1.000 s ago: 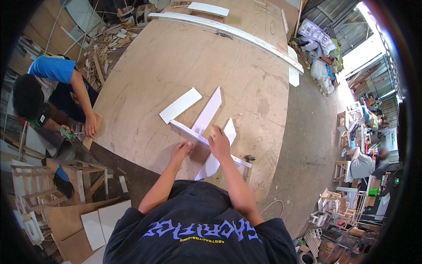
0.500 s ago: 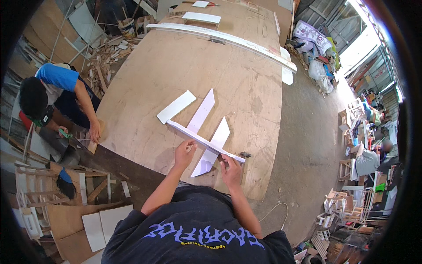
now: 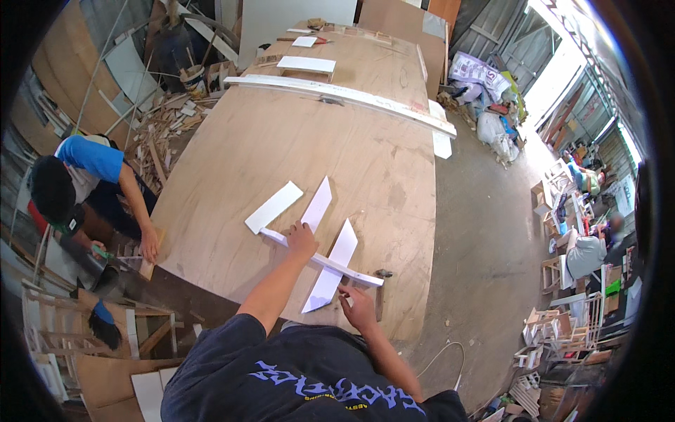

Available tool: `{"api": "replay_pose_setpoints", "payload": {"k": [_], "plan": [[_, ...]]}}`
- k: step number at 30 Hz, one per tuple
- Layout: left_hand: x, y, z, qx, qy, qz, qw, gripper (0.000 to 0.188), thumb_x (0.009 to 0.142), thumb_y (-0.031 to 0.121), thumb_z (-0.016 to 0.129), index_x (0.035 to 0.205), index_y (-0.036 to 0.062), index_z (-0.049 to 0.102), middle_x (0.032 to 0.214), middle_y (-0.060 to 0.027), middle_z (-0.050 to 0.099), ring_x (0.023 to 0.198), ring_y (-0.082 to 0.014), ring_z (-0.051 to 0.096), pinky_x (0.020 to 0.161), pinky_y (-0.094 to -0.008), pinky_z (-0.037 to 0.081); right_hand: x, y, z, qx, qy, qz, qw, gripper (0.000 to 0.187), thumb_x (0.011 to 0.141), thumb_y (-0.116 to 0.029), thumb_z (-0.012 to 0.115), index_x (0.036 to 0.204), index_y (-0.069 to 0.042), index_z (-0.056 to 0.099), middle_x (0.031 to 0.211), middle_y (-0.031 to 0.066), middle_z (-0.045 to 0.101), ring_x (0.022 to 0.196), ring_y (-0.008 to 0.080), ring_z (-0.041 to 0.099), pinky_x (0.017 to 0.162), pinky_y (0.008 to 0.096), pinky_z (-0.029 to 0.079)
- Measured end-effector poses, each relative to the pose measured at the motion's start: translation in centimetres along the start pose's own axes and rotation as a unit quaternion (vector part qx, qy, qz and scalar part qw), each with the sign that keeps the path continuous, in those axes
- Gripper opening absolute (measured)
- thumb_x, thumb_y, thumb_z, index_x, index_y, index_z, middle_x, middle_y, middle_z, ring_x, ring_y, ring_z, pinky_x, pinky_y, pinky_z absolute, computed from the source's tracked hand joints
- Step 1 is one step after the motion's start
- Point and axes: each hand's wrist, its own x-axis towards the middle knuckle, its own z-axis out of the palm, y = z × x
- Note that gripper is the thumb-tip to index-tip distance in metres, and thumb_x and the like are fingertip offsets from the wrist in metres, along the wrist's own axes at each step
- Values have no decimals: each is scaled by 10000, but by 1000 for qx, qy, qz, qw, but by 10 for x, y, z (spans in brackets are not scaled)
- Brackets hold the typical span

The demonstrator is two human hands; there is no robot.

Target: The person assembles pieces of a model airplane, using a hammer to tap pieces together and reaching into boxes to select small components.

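Observation:
A narrow white strip (image 3: 358, 273) lies crosswise over two slanted white boards on the plywood table. My left hand (image 3: 302, 241) is closed over the strip at the left slanted board (image 3: 318, 202), fingers curled down at the joint and hiding it. The right slanted board (image 3: 344, 243) passes under the strip, with its lower end toward me. My right hand (image 3: 359, 307) is just below the strip, its fingers loosely bent and apart beside that lower end, with nothing visible in them. A dark-headed hammer (image 3: 383, 273) lies by the strip's right end.
A loose white board (image 3: 274, 207) lies at the strip's left end. A long white beam (image 3: 337, 93) crosses the plywood table (image 3: 281, 137). At left, another person (image 3: 91, 176) works at the table's edge. Wood scraps (image 3: 165, 133) are piled on the floor; stacked furniture stands right.
My left hand has moved forward onto the strip at the left slanted board. My right hand has come off the strip's right end toward the slanted board's lower end. The view has shifted.

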Motion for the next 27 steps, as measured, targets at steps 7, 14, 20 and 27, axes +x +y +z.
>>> {"api": "replay_pose_setpoints", "payload": {"k": [7,14,20,27], "plan": [[35,-17,15,-12,25,-55,998,689,864,222,821,1444,26,505,1417,-215,533,1355,-426,543,1050,-530,550,-3,7,6,28,24,54,998,243,948,-84,761,1188,-44,766,1074,146,795,922,254,788,809,360,617],[40,-32,-24,-184,119,6,976,734,827,252,857,1432,-12,537,1372,-259,592,1292,-449,576,1107,-519,492,12,9,1,70,70,61,993,236,966,-86,748,1195,-35,772,1086,129,809,929,208,787,808,329,621],[-94,-25,-45,-305,173,108,930,709,830,279,879,1428,18,599,1307,-260,648,1234,-447,604,1058,-522,502,8,12,7,129,23,92,987,368,1019,-170,721,1356,-25,690,1162,141,783,966,195,760,860,329,604],[-210,-62,-15,-365,109,57,923,774,797,212,934,1456,36,568,1288,-237,645,1204,-422,629,1023,-500,522,38,-9,60,424,-129,165,881,770,1056,-244,702,1681,-64,288,1285,187,708,1046,187,711,902,322,574]]}}
